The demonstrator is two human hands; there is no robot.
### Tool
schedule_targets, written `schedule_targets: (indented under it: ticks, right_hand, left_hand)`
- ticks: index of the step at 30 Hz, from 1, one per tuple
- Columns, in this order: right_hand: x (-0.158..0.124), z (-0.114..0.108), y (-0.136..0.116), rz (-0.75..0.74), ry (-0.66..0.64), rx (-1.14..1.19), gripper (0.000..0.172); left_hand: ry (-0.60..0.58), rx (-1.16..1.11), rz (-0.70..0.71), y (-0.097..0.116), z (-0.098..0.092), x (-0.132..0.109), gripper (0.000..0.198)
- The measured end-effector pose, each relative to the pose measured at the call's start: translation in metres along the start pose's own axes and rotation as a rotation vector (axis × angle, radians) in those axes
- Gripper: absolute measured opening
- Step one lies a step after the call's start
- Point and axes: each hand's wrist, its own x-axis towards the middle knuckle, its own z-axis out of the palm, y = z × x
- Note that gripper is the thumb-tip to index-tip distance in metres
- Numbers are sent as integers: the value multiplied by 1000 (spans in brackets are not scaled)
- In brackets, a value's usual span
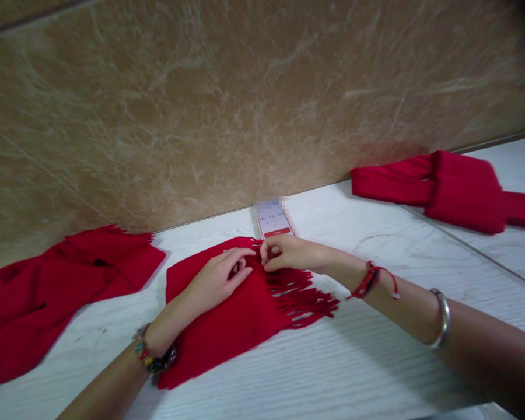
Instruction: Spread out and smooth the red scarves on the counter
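A folded red scarf (227, 326) lies flat in front of me, its fringe (308, 297) spread toward the right. My left hand (221, 277) rests palm down on the upper part of the cloth. Its index finger and thumb are stretched out and apart, with the other fingers partly curled beneath. My right hand (291, 252) is closed in a pinch at the scarf's upper right edge, where the fringe begins. Its thumb and fingers cover the spot they grip, and dark red strands show beside them.
Behind the scarf a phone (275, 220) showing a timer lies near the brown marble wall (227, 111). A loose red scarf (39, 291) is heaped at the left. Another folded, wrapped red scarf (464, 189) lies at the right on the white wood-grain surface (376, 356).
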Motion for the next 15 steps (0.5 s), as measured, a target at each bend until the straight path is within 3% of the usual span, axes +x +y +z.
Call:
schedule_targets:
  ticks: [5, 8, 11, 13, 15]
  right_hand:
    - [-6, -10, -6, 57, -71, -91, 16]
    - [-11, -19, -11, 33, -218, -218, 5]
    - [-12, -24, -12, 7, -354, -317, 29]
    - [-10, -22, -10, -10, -303, -376, 31]
    - [-8, -17, -7, -90, -142, -455, 19]
  left_hand:
    - [-59, 5, 93, -4, 0, 3, 18]
    - [-12, -63, 93, -6, 0, 1, 9]
    - [60, -96, 125, -9, 1, -3, 8]
    - [103, -98, 151, -10, 2, -5, 11]
    - [134, -93, 168, -10, 3, -6, 13]
